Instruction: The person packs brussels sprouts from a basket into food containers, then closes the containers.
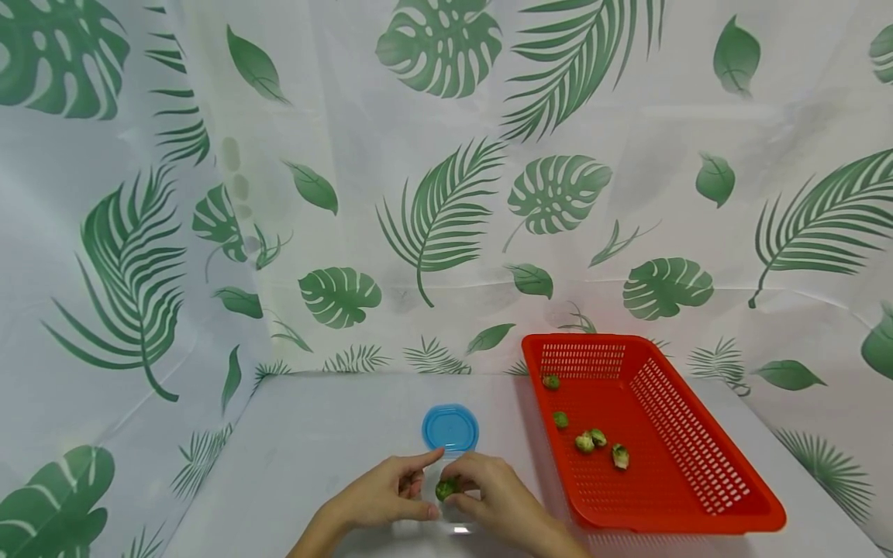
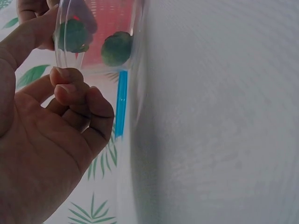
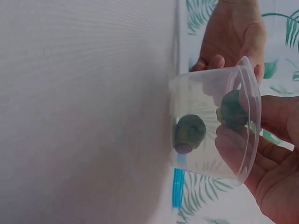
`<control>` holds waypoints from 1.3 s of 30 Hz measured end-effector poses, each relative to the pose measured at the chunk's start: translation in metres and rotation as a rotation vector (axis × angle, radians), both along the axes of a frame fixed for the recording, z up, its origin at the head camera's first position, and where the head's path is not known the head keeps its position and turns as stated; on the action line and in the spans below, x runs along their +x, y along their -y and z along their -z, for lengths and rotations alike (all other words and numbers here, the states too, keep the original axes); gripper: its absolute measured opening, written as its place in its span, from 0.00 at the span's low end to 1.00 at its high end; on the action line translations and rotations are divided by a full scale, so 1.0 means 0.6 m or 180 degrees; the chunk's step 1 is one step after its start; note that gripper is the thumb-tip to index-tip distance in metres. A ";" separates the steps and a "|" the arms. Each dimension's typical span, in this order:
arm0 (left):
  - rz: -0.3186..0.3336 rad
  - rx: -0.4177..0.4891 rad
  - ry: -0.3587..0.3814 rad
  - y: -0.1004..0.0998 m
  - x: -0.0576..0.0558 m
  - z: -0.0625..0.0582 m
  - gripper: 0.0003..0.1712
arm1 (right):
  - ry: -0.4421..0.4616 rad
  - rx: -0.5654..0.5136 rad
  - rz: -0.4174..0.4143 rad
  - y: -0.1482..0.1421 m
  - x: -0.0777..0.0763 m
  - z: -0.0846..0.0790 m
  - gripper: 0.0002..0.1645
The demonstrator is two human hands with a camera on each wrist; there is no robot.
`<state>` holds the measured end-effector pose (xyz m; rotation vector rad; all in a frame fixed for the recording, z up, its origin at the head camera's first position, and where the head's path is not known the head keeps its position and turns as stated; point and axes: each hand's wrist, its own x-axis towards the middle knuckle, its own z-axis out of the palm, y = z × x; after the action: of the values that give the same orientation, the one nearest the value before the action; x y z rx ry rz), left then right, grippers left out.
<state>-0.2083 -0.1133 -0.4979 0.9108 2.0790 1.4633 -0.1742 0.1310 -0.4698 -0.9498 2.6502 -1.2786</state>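
A clear plastic tub point(image 3: 210, 84) stands on the table between the hands. One Brussels sprout point(image 3: 190, 133) lies at its bottom. Just inside the rim, my right hand point(image 1: 491, 492) pinches another Brussels sprout point(image 1: 446, 488) between thumb and fingers. At the tub's left side is my left hand point(image 1: 387, 492), thumb and index finger spread near the rim. Its other fingers point(image 2: 70, 93) curl loosely beside the wall and hold nothing; whether they touch the tub I cannot tell. Behind the tub lies a round blue lid point(image 1: 450, 428).
A red perforated basket point(image 1: 663, 496) stands to the right, with several Brussels sprouts point(image 1: 584, 442) along its left side and middle. A white curtain point(image 1: 446, 325) printed with green leaves hangs behind the white table point(image 1: 314, 418).
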 end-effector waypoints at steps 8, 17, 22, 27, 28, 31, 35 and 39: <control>0.0045 0.0005 -0.0036 0.001 0.001 0.000 0.48 | -0.0170 0.0188 0.0062 0.008 0.001 0.003 0.12; 0.0064 0.0012 0.0005 0.002 0.002 -0.003 0.48 | -0.0180 0.0290 0.0015 0.013 -0.003 0.008 0.11; 0.0059 0.0023 0.0053 0.001 0.003 -0.007 0.48 | -0.0347 0.0378 0.0002 0.017 -0.004 0.009 0.11; 0.0042 0.0040 0.0098 0.000 0.004 -0.011 0.48 | -0.0438 0.0428 0.0015 0.020 -0.003 0.009 0.11; 0.0044 0.0046 0.0101 0.000 0.004 -0.011 0.48 | -0.0465 0.0439 0.0019 0.021 -0.003 0.009 0.11; 0.0056 0.0053 0.0108 -0.001 0.004 -0.010 0.49 | -0.0503 0.0472 0.0019 0.022 -0.005 0.011 0.11; 0.0076 0.0060 0.0085 0.000 0.003 -0.007 0.50 | -0.0456 0.0485 -0.0020 0.023 -0.006 0.012 0.11; 0.0080 0.0055 0.0075 0.001 0.002 -0.004 0.51 | -0.0469 0.0539 -0.0028 0.024 -0.006 0.013 0.11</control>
<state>-0.2069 -0.1140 -0.4956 0.9187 2.0338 1.4744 -0.1777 0.1166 -0.4776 -1.0665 2.8051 -0.9986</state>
